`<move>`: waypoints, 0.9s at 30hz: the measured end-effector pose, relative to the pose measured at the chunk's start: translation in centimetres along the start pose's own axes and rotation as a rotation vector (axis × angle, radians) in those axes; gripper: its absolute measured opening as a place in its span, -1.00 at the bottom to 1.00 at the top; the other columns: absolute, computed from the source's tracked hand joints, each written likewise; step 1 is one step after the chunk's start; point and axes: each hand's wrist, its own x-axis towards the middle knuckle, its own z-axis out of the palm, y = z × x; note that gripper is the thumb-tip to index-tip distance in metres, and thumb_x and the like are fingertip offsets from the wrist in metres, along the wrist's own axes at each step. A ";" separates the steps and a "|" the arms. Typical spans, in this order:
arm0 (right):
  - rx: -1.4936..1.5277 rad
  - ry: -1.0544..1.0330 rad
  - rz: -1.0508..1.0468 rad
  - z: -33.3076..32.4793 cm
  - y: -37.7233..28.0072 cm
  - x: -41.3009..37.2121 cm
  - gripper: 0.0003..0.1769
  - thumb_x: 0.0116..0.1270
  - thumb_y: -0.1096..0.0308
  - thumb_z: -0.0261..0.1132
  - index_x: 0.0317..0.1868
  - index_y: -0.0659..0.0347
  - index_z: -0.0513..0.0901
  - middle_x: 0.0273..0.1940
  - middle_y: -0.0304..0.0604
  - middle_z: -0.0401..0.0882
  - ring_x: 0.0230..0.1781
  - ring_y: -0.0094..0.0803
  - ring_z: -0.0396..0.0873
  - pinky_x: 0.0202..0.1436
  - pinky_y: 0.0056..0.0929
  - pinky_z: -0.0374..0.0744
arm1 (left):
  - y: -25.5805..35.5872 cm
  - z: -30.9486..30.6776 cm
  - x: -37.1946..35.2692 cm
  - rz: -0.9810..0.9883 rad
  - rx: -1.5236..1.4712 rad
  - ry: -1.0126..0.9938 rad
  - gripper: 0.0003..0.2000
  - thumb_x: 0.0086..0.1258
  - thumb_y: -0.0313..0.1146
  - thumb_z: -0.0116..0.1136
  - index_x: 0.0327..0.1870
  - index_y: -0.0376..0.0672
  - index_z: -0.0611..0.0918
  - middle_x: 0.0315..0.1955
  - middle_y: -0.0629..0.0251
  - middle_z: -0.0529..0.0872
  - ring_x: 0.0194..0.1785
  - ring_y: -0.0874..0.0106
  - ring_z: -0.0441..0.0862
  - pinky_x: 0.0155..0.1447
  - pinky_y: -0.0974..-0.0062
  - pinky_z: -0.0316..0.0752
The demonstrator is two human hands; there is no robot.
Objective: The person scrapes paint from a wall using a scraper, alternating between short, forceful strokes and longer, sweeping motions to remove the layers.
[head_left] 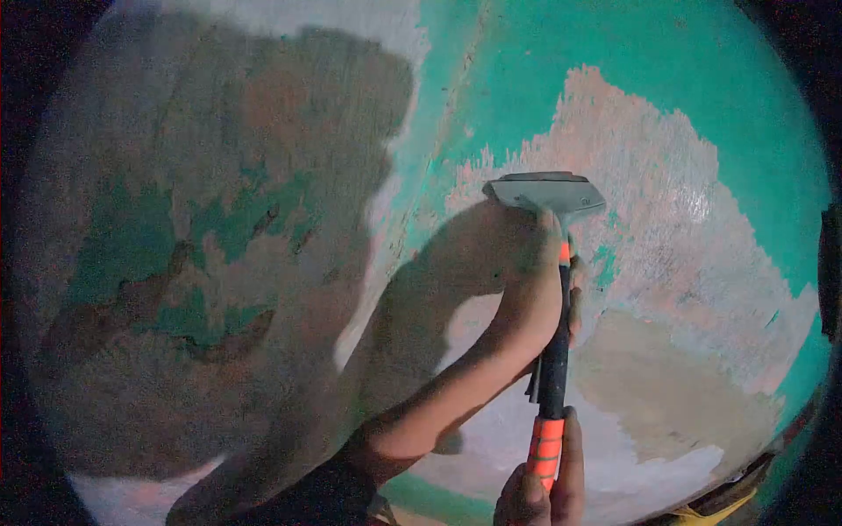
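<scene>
One scraper (554,377), two hands: left hand (531,298) clamped up near the blade, right hand (537,498) gripping its orange end.

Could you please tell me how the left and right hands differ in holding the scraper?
The left hand sits high on the scraper, just under its blade; the right hand holds the bottom end. The left hand wraps the black stretch of the handle; the right hand is on the orange grip. The left hand shows with its forearm; the right hand is cut off by the picture's edge. Both close around the handle.
</scene>
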 end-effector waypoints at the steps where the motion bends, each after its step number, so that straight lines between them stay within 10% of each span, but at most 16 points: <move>1: -0.003 0.003 0.002 0.1 -0.1 0.0 -0.34 0.44 0.30 -0.03 0.45 0.17 -0.11 -0.59 -0.42 0.23 -0.71 -0.71 0.15 -0.65 -0.70 0.12 | 0.0 -0.2 -0.1 0.002 0.004 -0.005 -0.42 0.36 0.31 -0.45 -0.43 -0.10 0.33 -0.74 0.40 0.34 -0.82 0.44 0.34 -0.72 0.42 0.31; 20: -0.004 -0.023 -0.097 -0.3 0.9 1.5 -0.34 0.43 0.30 0.00 0.44 0.20 -0.09 -0.58 -0.43 0.23 -0.69 -0.71 0.14 -0.63 -0.69 0.12 | 1.1 -0.1 -0.6 0.255 0.031 0.113 -0.40 0.34 0.34 -0.46 -0.51 -0.08 0.33 -0.74 0.39 0.34 -0.82 0.44 0.36 -0.73 0.45 0.30; 27: -0.024 -0.019 0.035 0.3 -0.5 0.4 -0.33 0.44 0.32 -0.02 0.44 0.19 -0.12 -0.59 -0.41 0.22 -0.71 -0.70 0.14 -0.63 -0.69 0.11 | -0.1 -1.6 0.8 -0.053 -0.117 -0.072 -0.40 0.35 0.32 -0.44 -0.52 -0.09 0.32 -0.73 0.40 0.35 -0.82 0.46 0.35 -0.74 0.47 0.28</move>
